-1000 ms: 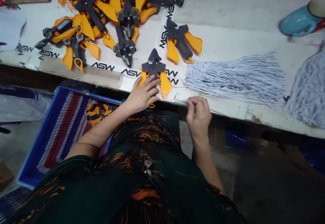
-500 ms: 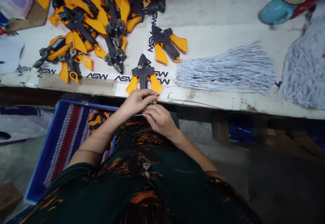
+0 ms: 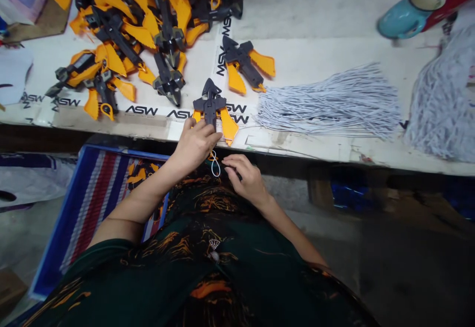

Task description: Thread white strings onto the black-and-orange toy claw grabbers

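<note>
A black-and-orange winged plastic toy (image 3: 210, 103) lies at the table's front edge, its pointed end facing away from me. My left hand (image 3: 198, 141) is wrapped over its lower end and left orange wing, hiding that part. Below those fingers a thin white string loop (image 3: 215, 166) hangs over the edge, crossed near its top beside a small orange ring. My right hand (image 3: 245, 176) is just right of the loop and apart from it, fingers stretched out with a small gap to the thumb. A similar toy (image 3: 243, 65) lies farther back, to the right.
A big pile of such toys (image 3: 148, 25) covers the table's back left. A bundle of white strings (image 3: 330, 102) lies to the right, with a larger string heap (image 3: 441, 99) beyond it. A blue enamel mug (image 3: 411, 13) is at the back right. Below left is a blue-edged striped container (image 3: 83, 193).
My right hand has moved right and slightly down, away from the string. My left hand has slid down-left around the toy's end. The white loop now hangs free between my hands.
</note>
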Demonstrator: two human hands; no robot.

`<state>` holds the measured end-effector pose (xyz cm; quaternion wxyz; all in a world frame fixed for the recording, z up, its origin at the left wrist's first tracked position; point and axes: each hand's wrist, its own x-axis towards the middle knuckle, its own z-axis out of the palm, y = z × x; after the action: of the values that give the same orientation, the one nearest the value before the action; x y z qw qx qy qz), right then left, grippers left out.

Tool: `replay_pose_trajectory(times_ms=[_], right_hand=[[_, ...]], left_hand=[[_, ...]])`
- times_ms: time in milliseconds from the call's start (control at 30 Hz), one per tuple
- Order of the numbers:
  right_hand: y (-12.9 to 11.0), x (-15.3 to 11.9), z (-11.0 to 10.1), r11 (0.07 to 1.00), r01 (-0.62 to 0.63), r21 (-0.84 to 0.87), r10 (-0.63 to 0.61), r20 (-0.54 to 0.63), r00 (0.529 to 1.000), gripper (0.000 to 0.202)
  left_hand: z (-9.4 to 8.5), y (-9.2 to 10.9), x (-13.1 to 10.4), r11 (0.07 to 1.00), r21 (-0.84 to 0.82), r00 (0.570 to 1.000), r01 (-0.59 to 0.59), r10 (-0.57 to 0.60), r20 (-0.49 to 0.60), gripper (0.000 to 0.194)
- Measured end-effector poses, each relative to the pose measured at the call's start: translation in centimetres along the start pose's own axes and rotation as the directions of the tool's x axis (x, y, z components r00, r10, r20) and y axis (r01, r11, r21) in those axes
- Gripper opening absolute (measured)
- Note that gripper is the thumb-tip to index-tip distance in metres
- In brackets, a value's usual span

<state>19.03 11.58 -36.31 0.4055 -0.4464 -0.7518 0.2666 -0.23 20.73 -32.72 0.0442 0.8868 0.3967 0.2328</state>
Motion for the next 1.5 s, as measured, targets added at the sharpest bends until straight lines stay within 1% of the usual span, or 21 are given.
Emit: replay_pose_trajectory(times_ms=[167,333,433,533,600,700,767,800,833,900,933,1000,1100,1200,1233,1300,1333,1367,1400,1467,1500], right_hand=[[0.1,-0.1,0.4,1.0,0.0,0.015,0.0,0.015,1.0,0.023],[0.4,0.3,0.0,1.0,0.012,-0.006,-0.012,-0.011,1.0,0.021],[0.8,1.0,-0.3,0.996,-0.066,-0.054,0.061,-0.091,0.994,0.021],[1.2,2.1,-0.4,0.961,-0.212,-0.177,0.178,-0.19,0.966,0.023],[1.4,2.9,-0.3,0.923,-0.289,-0.252,0.242,-0.201,0.949,0.022],[1.5,3.7,-0.6,0.911,-0.307,-0.277,0.269,-0.164,0.949,0.019],[1.8,3.8,-1.3,0.936,-0.295,-0.192,0.249,-0.231,0.94,0.018],[1.9,3.8,-1.8,0.949,-0.299,-0.103,0.255,-0.308,0.917,0.017],[2.1,3.8,-2.3,0.953,-0.301,0.018,0.284,-0.396,0.873,0.017],[2.4,3.8,-3.4,0.915,-0.269,0.3,0.394,-0.524,0.755,0.018],[2.5,3.8,-3.8,0.874,-0.236,0.425,0.455,-0.542,0.706,0.02],[2.3,4.0,-4.3,0.791,-0.167,0.589,0.532,-0.526,0.663,0.026],[1.9,4.5,-4.8,0.748,-0.07,0.66,0.554,-0.562,0.614,0.031],[1.9,4.9,-5.4,0.781,0.016,0.624,0.524,-0.67,0.526,0.03],[2.0,4.9,-5.5,0.793,0.024,0.609,0.512,-0.688,0.515,0.029],[2.1,5.0,-5.6,0.811,0.009,0.585,0.49,-0.688,0.535,0.026],[2.0,4.9,-5.5,0.818,-0.011,0.575,0.48,-0.672,0.564,0.024],[1.9,4.8,-5.2,0.825,-0.042,0.564,0.468,-0.639,0.61,0.023],[1.7,4.6,-4.9,0.83,-0.087,0.551,0.458,-0.584,0.67,0.023],[1.0,4.3,-4.1,0.834,-0.198,0.515,0.441,-0.407,0.8,0.024],[0.7,4.1,-3.6,0.834,-0.249,0.492,0.431,-0.301,0.85,0.024]], left_hand=[[0.0,-0.2,0.0,0.994,-0.097,0.999,0.043,-0.043,0.005,0.018],[0.4,0.0,0.6,0.996,-0.085,0.999,0.019,-0.015,0.04,0.017],[1.2,0.2,1.0,0.996,-0.094,0.998,-0.006,0.012,0.065,0.017],[2.0,0.4,1.3,0.996,-0.091,0.997,-0.018,0.025,0.076,0.018],[2.2,0.5,1.3,0.996,-0.088,0.997,-0.012,0.019,0.08,0.02],[1.9,0.6,1.1,0.998,-0.065,0.993,0.001,0.006,0.114,0.025],[1.6,0.6,0.9,0.999,-0.047,0.99,0.015,-0.008,0.144,0.028],[1.4,0.5,0.8,0.999,-0.044,0.987,0.021,-0.014,0.157,0.028],[1.4,0.5,0.8,0.999,-0.044,0.986,0.023,-0.015,0.167,0.029],[1.4,0.3,0.7,0.999,-0.044,0.985,0.02,-0.012,0.175,0.028],[1.4,0.3,0.6,0.999,-0.043,0.985,0.015,-0.008,0.173,0.028],[1.6,0.2,0.6,0.999,-0.039,0.987,0.007,-0.001,0.159,0.027],[1.8,0.1,0.6,0.999,-0.042,0.991,-0.007,0.012,0.131,0.026],[1.9,0.0,0.7,0.999,-0.039,0.993,-0.023,0.027,0.114,0.025],[1.9,0.0,0.7,0.999,-0.036,0.993,-0.027,0.031,0.114,0.025],[1.9,0.0,0.8,0.999,-0.034,0.993,-0.036,0.04,0.113,0.024],[1.7,0.2,0.8,0.999,-0.033,0.994,-0.04,0.043,0.105,0.024],[1.5,0.4,0.8,0.999,-0.03,0.995,-0.039,0.042,0.086,0.025],[1.2,0.7,0.8,0.999,-0.026,0.998,-0.036,0.038,0.054,0.026],[0.6,1.5,0.7,0.999,-0.013,0.999,-0.041,0.041,-0.012,0.029],[0.2,1.8,0.7,0.999,-0.003,0.998,-0.052,0.052,-0.029,0.031]])
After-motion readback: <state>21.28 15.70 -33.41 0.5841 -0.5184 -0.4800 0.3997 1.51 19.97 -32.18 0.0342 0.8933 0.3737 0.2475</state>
